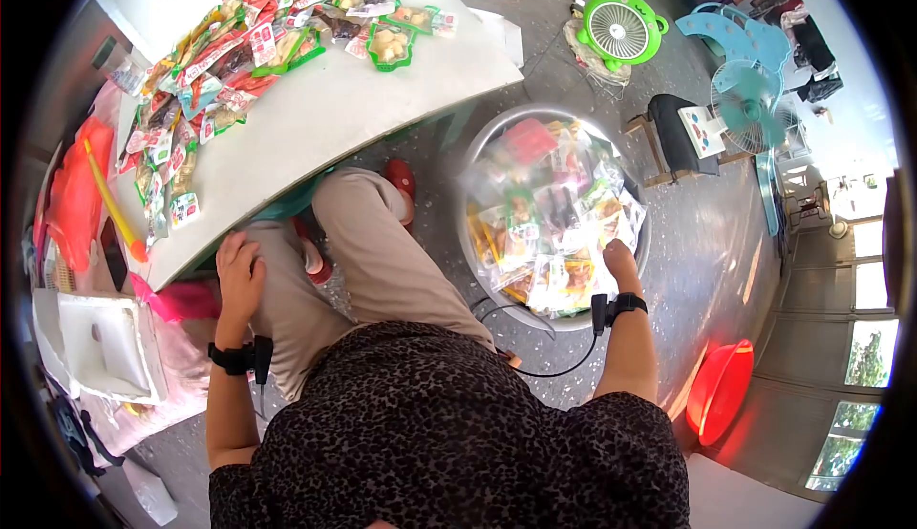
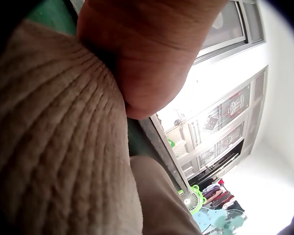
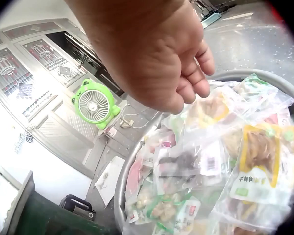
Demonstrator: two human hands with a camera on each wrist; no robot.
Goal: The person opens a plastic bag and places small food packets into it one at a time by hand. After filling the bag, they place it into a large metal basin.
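Observation:
My left hand [image 1: 239,271] rests on my beige-trousered knee [image 1: 287,290] by the table's edge; in the left wrist view the palm [image 2: 147,58] presses on the trouser cloth [image 2: 49,147] and holds nothing. My right hand [image 1: 618,264] hovers over the near side of a round metal basin [image 1: 487,137] on the floor, heaped with clear snack packets [image 1: 549,214]. In the right wrist view the right hand [image 3: 157,54] has loosely curled, empty fingers just above the packets [image 3: 210,161] inside the basin's rim [image 3: 121,191].
A white table [image 1: 363,99] at my left carries several more snack packets [image 1: 239,52]. On the floor stand a green fan [image 1: 619,25], a teal fan [image 1: 745,90] and a red tub [image 1: 718,391]. A white foam box [image 1: 105,343] sits at my left side.

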